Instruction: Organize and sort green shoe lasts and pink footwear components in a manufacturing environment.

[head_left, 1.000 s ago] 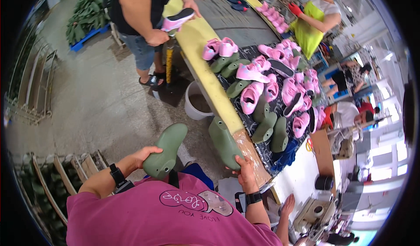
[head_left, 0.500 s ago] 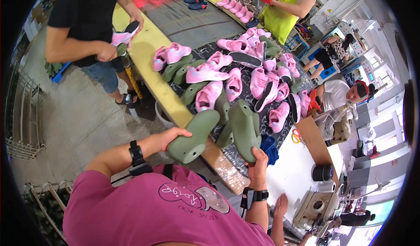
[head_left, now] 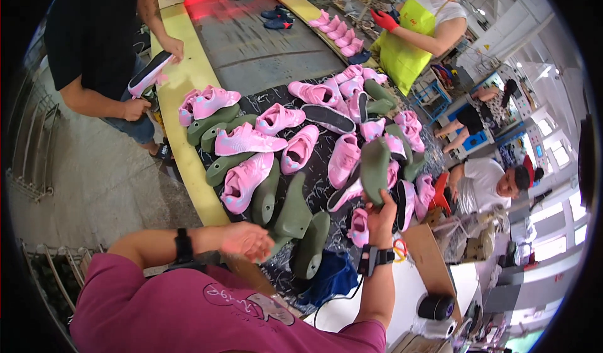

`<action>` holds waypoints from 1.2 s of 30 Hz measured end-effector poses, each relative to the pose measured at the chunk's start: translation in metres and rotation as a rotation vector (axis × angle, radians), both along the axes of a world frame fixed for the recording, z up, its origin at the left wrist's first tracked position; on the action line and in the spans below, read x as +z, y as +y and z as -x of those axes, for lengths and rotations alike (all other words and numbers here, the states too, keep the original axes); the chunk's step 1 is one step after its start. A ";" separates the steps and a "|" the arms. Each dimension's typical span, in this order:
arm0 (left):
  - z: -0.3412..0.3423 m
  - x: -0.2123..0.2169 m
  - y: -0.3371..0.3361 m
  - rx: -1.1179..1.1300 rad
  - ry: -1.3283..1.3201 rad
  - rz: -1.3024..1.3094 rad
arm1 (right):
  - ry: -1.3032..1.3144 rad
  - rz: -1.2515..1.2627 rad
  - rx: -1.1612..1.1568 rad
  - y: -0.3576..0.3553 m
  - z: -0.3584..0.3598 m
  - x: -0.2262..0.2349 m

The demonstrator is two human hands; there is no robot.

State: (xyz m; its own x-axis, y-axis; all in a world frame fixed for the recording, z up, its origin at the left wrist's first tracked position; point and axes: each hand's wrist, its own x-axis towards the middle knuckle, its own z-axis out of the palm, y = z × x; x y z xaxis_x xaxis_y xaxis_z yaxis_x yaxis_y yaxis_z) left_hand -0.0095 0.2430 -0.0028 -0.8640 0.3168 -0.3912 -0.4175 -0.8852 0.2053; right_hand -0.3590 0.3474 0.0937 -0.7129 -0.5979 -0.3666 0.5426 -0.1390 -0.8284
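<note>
A blue cloth (head_left: 331, 279) lies between the two sets of fingers. The left hand (head_left: 246, 241), blurred, has its fingers part-open and curled, with nothing visible in them. A loose green last (head_left: 293, 211) lies just beyond these fingertips; from where I stand, contact cannot be determined. The right hand (head_left: 380, 218) grips the near end of a raised green last (head_left: 375, 172), which projects past the fingers. Pink shoes (head_left: 249, 180) lie beyond both hands. Farther off stands an aproned co-worker (head_left: 408, 29).
</note>
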 end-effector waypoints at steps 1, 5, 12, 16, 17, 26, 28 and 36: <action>-0.012 0.009 -0.003 -0.017 0.083 0.023 | 0.027 0.034 -0.020 -0.020 0.023 -0.004; -0.045 0.045 -0.007 0.101 0.048 0.215 | 0.151 0.209 0.083 -0.084 0.125 -0.015; -0.102 0.039 0.002 0.428 0.008 0.153 | 0.214 0.294 0.582 -0.146 0.066 -0.036; -0.142 0.030 0.014 0.472 0.026 0.211 | 0.244 0.143 0.700 -0.121 -0.055 0.001; -0.152 0.034 0.015 0.475 0.004 0.220 | 0.373 0.046 0.705 -0.108 -0.086 0.022; -0.306 0.036 0.089 0.936 -0.096 0.273 | 1.045 -0.155 1.417 -0.120 -0.333 0.135; -0.348 0.027 0.115 1.070 -0.101 0.290 | 0.986 0.005 1.549 -0.126 -0.393 0.128; -0.526 0.047 0.284 1.673 -0.458 0.523 | 0.924 0.343 2.276 -0.132 -0.678 0.082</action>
State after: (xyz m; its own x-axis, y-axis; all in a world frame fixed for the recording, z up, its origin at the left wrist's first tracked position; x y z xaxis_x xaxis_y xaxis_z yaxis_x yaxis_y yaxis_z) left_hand 0.5169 0.5275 0.0444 0.0865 -0.8999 -0.4274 0.6519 -0.2733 0.7073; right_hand 0.3189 0.2152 0.1760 0.9294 -0.2684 -0.2532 -0.3202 -0.2461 -0.9148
